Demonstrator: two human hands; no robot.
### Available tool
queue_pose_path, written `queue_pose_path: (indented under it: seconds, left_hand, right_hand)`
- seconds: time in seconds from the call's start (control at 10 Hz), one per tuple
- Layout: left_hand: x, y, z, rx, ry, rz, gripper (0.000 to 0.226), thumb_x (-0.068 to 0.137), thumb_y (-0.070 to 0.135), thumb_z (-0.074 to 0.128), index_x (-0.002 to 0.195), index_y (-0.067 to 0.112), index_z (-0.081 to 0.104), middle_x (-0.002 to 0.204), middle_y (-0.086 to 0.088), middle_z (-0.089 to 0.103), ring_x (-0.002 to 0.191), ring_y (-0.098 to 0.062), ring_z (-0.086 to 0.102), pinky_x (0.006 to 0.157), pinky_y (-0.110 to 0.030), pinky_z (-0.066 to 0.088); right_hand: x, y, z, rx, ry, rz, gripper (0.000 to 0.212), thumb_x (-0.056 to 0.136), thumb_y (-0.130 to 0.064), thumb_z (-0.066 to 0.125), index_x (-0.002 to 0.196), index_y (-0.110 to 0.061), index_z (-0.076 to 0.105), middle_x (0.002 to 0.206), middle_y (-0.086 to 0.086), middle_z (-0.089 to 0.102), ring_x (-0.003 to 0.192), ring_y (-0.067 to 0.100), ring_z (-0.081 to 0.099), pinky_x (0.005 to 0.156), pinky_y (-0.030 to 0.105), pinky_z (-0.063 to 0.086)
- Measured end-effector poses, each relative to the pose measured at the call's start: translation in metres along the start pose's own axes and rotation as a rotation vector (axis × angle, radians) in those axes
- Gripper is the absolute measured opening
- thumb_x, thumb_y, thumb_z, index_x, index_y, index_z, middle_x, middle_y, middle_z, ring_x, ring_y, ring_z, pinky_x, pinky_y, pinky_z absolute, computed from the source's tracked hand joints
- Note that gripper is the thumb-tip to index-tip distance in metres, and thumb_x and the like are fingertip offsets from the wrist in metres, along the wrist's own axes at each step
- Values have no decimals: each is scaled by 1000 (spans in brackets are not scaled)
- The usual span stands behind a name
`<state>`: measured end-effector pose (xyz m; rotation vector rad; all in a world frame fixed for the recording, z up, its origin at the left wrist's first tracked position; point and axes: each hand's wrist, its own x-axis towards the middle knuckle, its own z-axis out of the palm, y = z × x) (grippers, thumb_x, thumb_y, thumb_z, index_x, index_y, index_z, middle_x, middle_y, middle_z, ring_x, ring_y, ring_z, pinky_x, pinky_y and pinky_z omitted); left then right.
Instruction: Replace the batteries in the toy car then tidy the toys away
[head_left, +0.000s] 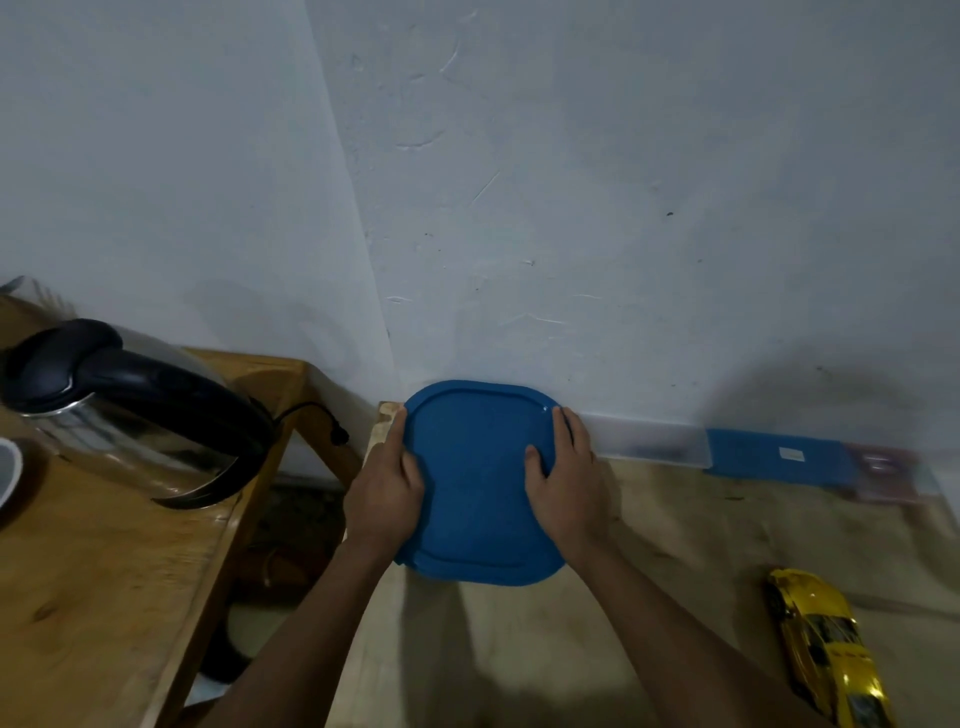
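A blue-lidded container (478, 493) sits at the far left corner of the pale wooden table (597, 649), against the wall. My left hand (387, 493) grips its left side, thumb on top of the lid and fingers down the edge. My right hand (563, 483) grips its right side the same way, thumb lying on the lid. The container's body is hidden under the lid. A yellow toy car (826, 660) lies on the table at the near right, apart from both hands.
A steel kettle (130, 410) with a black handle stands on a second wooden table (104, 597) at the left, across a gap. Along the wall to the right lie a clear box (649, 441), a blue box (774, 457) and a blurred pinkish one (883, 470).
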<state>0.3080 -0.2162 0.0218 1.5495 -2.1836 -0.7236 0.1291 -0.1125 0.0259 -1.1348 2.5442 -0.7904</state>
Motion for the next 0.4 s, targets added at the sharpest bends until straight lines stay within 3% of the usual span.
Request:
queue_pose_path:
  seconds: [0.1,0.3,0.4]
  left_hand:
    - [1,0,-3,-32,-21,-2,53,104,25,31,156,33,20,86,0,59,63,-13,55,50,-28,40]
    - [3,2,-16,80,-124,26,54,105,39,27,157,29,14,126,-13,55,99,-27,60,80,-39,50]
    - [15,7,-28,143,-86,74,56,103,43,34,154,21,28,134,-19,53,117,-34,56,92,-46,50]
  right_hand:
    - [-4,1,-2,76,11,22,59,98,-37,44,153,-21,26,158,-6,26,135,17,40,105,36,43]
    - [-1,0,-16,47,-101,-17,61,99,-37,43,153,-17,22,160,1,14,141,22,29,111,37,35]
    - [2,-4,-33,24,-110,-29,60,99,-41,42,153,-19,24,162,2,6,145,25,21,112,41,33]
